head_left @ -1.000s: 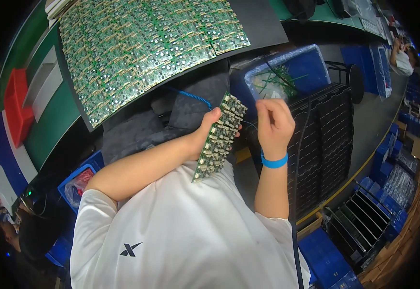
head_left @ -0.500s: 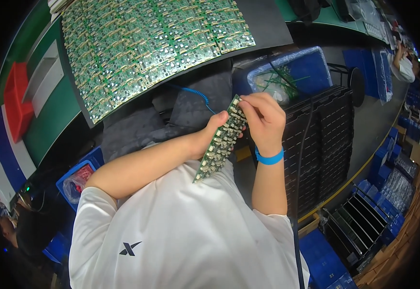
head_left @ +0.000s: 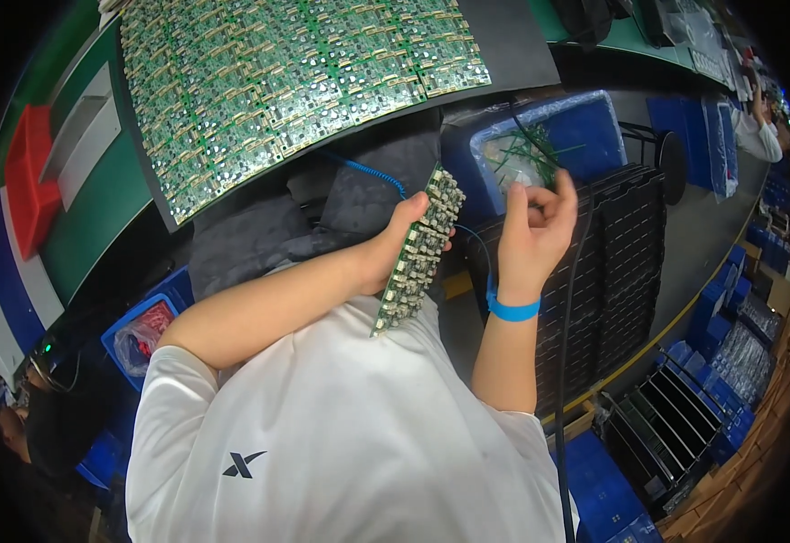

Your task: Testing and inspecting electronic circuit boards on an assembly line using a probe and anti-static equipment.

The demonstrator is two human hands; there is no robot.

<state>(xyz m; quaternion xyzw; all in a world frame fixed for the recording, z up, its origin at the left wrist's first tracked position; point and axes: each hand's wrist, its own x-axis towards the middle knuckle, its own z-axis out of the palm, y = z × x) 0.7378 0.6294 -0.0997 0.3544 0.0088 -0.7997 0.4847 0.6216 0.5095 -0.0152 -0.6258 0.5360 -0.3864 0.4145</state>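
Note:
My left hand (head_left: 388, 246) grips a narrow green circuit board panel (head_left: 418, 255) covered with rows of small pale connectors. The panel is tilted in front of my chest, with my thumb on its left edge and fingertips showing past its right side. My right hand (head_left: 537, 231) is apart from the panel, near the front rim of a blue bin (head_left: 594, 127). Its thumb and forefinger are spread, the other fingers partly curled, and I see nothing held. Thin green strips (head_left: 533, 149) lie in the bin on clear plastic. A blue band (head_left: 513, 309) circles my right wrist.
Many circuit boards (head_left: 295, 81) lie in rows on a black mat (head_left: 513, 45) on the bench. A coiled blue cord (head_left: 372, 170) hangs between bench and hands. Black slatted crates (head_left: 617, 271) stand at right. A red bin (head_left: 28, 185) is at far left. Someone works at far right.
My right hand has left the panel's upper end and moved right to the blue bin, its pinch opening. My left hand still holds the panel, now turned slightly more upright.

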